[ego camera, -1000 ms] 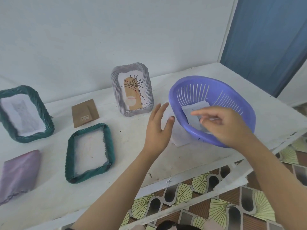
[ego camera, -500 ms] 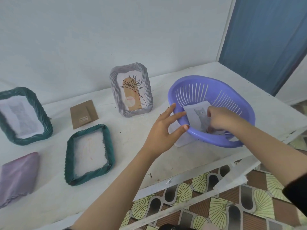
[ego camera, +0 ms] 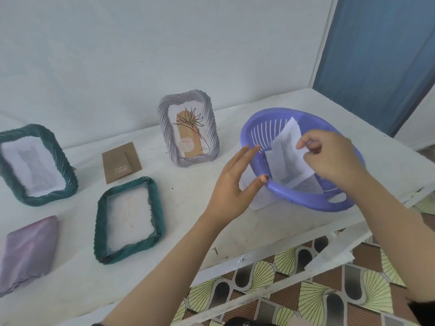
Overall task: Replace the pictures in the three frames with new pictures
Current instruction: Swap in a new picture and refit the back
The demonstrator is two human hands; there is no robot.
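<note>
— Two hands are seen; how are they held?
— A paper picture [ego camera: 286, 158] is pinched by the right hand [ego camera: 329, 161] over the purple basket [ego camera: 306, 203]; the left hand [ego camera: 233, 184] is spread with straight fingers just left of it, its thumb at the basket's rim; whether contact is made cannot be told.
— And where are the frames found?
— All three are set out on the white table [ego camera: 183, 196], left of the left hand; the grey frame [ego camera: 164, 130] is stood upright nearest; the green frame [ego camera: 156, 208] is laid flat; the second green frame [ego camera: 68, 177] is propped farthest left; a brown backing card [ego camera: 121, 162] is laid between them.
</note>
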